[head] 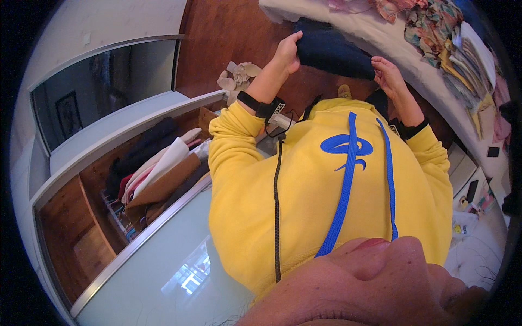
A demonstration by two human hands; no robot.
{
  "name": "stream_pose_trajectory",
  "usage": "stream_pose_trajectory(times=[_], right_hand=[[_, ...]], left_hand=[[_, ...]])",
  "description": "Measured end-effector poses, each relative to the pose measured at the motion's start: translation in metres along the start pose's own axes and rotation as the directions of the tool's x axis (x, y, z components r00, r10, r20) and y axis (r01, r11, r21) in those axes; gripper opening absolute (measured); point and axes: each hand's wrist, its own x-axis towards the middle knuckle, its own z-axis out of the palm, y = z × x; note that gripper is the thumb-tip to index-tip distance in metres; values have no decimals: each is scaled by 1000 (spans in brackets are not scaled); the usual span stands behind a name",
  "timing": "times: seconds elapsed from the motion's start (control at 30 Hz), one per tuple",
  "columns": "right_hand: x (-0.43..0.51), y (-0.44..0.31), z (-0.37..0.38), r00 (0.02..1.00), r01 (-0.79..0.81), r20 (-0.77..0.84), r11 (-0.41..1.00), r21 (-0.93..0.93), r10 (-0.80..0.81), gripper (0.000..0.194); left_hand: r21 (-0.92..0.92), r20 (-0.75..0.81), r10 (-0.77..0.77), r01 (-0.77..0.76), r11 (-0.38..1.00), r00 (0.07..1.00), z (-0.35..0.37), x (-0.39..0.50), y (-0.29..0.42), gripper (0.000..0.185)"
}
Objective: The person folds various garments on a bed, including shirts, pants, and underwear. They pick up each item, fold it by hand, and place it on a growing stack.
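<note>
A dark navy piece of cloth, perhaps a folded garment [334, 49], is stretched between my hands near the edge of a bed. My left hand [288, 53] grips its left edge, thumb uppermost. At the opposite edge, my right hand [386, 74] pinches the lower right corner between thumb and fingers. The cloth hangs over the reddish-brown floor and partly overlaps the pale bed cover. Its underside and far folds are hidden.
A bed [367, 30] spans the upper right, with piled clothes [469, 69] on it. An open wardrobe compartment [94, 203] with hanging garments [163, 167] lies left, beside a glossy door panel [175, 269]. Crumpled pale material [240, 75] sits on the floor [220, 36].
</note>
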Motion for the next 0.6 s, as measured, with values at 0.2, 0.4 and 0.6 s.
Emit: stream_pose_trajectory(times=[0.2,0.4,0.6], right_hand=[[10,15,-13,978,-159,151,983,89,144,11],[-19,-7,-2,953,-201,266,961,191,147,15],[-33,-24,18,997,47,66,982,-183,-36,26]], left_hand=[[70,51,66,-69,995,997,1,-6,-4,26],[177,-12,84,-81,981,996,3,-4,-17,27],[126,210,16,-43,991,978,11,-13,-16,26]])
